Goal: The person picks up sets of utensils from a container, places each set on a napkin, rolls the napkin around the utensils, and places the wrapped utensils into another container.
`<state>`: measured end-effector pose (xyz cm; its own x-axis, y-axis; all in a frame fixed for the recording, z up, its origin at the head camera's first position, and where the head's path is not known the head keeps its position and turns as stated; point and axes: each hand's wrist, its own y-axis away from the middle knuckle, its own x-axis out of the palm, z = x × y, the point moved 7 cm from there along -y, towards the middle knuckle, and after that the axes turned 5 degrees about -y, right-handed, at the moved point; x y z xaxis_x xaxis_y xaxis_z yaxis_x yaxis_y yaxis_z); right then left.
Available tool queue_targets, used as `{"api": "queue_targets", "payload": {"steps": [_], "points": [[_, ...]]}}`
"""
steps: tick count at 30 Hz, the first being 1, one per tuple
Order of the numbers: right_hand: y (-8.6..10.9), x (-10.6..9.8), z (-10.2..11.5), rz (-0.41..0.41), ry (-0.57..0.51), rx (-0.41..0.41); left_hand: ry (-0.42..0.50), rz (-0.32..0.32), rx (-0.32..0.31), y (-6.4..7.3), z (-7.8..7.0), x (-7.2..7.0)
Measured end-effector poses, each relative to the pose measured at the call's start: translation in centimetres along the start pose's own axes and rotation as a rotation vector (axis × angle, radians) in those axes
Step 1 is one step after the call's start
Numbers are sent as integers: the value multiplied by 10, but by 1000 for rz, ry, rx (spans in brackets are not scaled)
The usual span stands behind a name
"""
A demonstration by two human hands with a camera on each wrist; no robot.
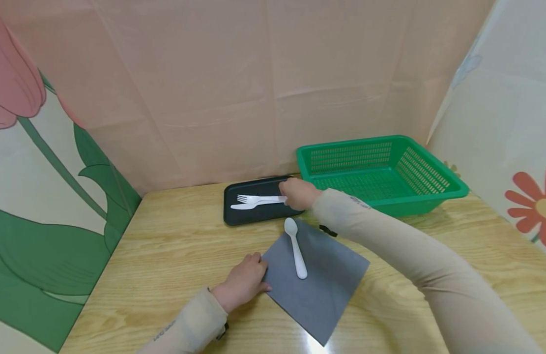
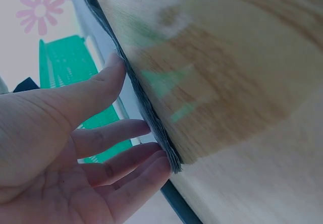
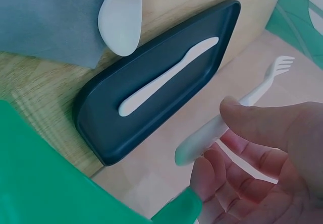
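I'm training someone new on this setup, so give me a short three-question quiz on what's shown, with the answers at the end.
1. Which utensil does the right hand hold?
2. True or false: the knife rests on the black tray.
3. The left hand touches: A, the spoon; B, the green basket; C, the gray napkin.

Key: 1, the white fork; 2, true; 3, C.

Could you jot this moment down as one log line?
right hand: holds fork | left hand: touches napkin | spoon: on napkin | knife: on black tray
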<state>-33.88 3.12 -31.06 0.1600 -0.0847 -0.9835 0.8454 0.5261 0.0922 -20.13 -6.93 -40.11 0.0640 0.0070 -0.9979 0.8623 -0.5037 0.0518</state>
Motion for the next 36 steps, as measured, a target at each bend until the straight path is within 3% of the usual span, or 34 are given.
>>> {"api": "queue_targets", "payload": {"steps": [36], "points": [[12, 4, -5, 44, -36, 34, 2, -3, -2, 0, -1, -1]]}}
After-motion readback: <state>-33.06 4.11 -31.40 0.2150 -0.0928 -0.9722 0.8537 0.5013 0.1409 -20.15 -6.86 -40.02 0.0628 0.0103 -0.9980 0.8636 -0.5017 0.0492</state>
